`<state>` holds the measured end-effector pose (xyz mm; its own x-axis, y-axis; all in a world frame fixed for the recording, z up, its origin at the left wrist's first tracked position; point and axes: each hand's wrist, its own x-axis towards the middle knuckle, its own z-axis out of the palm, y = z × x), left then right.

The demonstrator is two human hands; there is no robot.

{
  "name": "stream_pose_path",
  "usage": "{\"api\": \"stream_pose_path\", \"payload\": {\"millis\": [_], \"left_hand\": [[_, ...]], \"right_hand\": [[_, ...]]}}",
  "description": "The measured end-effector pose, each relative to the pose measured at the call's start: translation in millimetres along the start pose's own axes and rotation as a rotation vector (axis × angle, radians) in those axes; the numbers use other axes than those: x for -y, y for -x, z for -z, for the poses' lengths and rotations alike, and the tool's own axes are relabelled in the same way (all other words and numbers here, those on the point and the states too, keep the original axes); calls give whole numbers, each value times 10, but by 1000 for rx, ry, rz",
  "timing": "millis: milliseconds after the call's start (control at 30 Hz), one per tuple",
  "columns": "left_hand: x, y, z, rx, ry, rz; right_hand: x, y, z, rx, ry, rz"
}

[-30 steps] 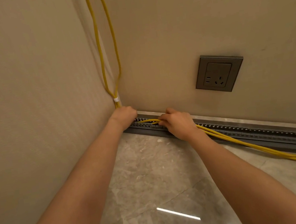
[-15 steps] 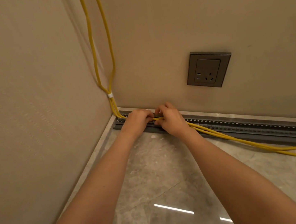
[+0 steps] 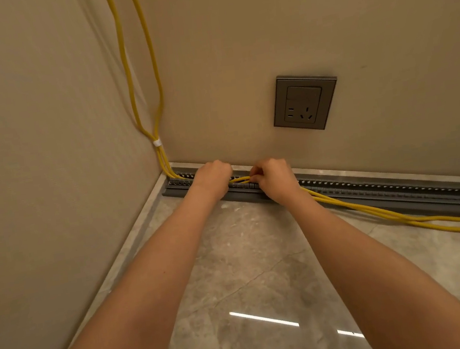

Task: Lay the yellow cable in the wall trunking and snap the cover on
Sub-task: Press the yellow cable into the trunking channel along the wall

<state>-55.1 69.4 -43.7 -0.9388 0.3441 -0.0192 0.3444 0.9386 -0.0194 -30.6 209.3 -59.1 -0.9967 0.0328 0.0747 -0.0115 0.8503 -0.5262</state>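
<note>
Forearms reach over the marble floor (image 3: 234,261). Left hand (image 3: 214,176) and right hand (image 3: 274,178), fingers curled, pinch the yellow cable (image 3: 239,179) over the open grey trunking (image 3: 370,185); its strands trail right across the floor and climb the corner below a socket (image 3: 304,102).

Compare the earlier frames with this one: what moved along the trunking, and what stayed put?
The left hand left the corner and moved right along the grey trunking; the right hand also shifted right. Both still pinch the yellow cable between them, pressing it into the channel. The white tie, the wall socket and the loose cable on the floor stayed as they were; no cover is on yet.
</note>
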Motion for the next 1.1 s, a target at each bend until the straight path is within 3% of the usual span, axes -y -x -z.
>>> {"api": "stream_pose_path", "payload": {"millis": [267,600,733,933,1100], "left_hand": [[-128,-34,-41,4,123,-126],[-206,-62,-55,-35,245,-12],[-181,-65,-90,-100,387,101],[-103,21,-141,-114,531,111],[-137,43,-160,-74,375,28]], "right_hand": [[4,27,-14,-18,54,24],[-108,168,181,110,76,54],[-242,265,282,125,59,13],[-332,286,378,142,104,30],[-346,265,384,117,205,91]]}}
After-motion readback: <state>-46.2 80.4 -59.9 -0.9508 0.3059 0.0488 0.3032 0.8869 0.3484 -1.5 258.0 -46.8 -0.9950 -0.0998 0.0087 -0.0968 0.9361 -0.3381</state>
